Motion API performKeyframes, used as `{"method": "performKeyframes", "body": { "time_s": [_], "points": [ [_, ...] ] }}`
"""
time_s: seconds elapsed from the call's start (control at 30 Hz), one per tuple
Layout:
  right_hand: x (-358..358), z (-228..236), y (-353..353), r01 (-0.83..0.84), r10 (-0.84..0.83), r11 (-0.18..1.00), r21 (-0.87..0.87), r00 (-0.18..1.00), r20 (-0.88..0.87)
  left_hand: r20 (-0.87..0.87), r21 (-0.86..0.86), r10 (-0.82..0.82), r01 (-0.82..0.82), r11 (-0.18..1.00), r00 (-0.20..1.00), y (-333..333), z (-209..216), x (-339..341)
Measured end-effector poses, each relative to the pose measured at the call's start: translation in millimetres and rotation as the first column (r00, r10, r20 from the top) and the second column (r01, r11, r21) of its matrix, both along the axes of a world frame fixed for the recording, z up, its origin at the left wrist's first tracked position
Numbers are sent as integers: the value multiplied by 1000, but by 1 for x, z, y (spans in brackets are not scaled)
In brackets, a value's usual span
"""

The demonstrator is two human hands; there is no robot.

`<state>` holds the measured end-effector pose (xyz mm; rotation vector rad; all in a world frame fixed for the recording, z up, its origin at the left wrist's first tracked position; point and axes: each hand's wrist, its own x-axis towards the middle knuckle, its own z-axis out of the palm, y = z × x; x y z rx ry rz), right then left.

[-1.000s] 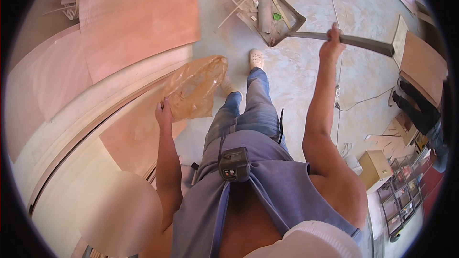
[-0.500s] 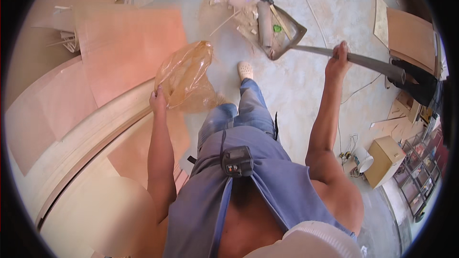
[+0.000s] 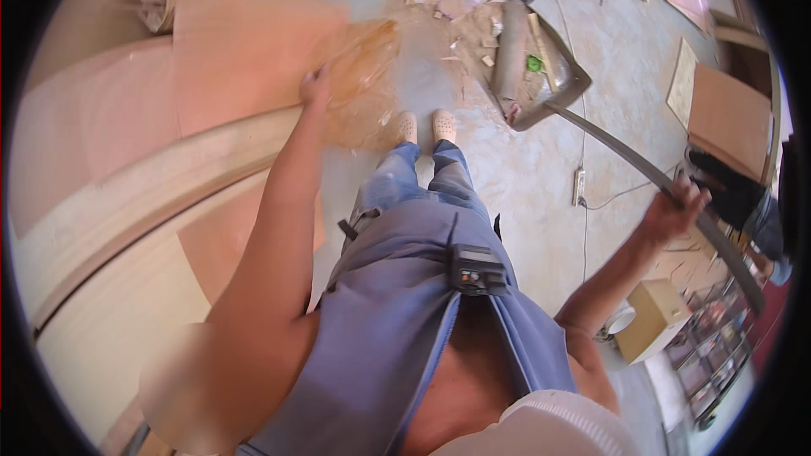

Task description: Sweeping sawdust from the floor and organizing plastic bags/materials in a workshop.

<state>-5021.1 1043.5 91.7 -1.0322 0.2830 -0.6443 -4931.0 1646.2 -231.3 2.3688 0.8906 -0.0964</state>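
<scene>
Evidently, both of the person's hands were occupied. The left grip, reaching forward and to the left, was pressed together on the edge of a translucent orange-brown plastic bag; motion blur made it hard to say exactly how the fingers pinched it. The bag hung loosely just right of that hand, ahead of the feet, in front of the reddish plywood sheets.

The right grip, out to the right, had its fingers curled around the long grey handle of a dustpan. The handle sloped from the pan down past the hand, its far end well beyond the fist.

The dustpan lay ahead and slightly right of the person, at the floor, though whether it rested there fully was unclear. In it were a grey tube, a thin wood strip beside the tube, a small green scrap and dusty debris, which spread over the pan's left side. A pale purple piece lay near the top of this heap.

The person's cream clogs stood side by side. To the right, a white power strip lay on the floor, and another person was partly visible near the rim of the view.
</scene>
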Motion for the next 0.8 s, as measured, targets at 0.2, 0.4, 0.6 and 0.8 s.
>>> {"method": "performKeyframes", "body": {
  "time_s": [0.2,0.4,0.6,0.8],
  "points": [
    [-29,79,20,-14,13,999,51,1000,9,-10,-69,-25,24,997,1000,-66,8,63],
    [-35,104,16,37,-34,997,62,998,-47,187,-167,-91,123,978,978,-156,26,125],
    [-13,70,-29,72,-51,983,171,991,-127,232,-290,-393,449,845,890,-227,58,192],
    [4,53,-38,20,14,991,133,968,-252,132,-90,-732,743,663,669,-250,23,225]
  ]
}}
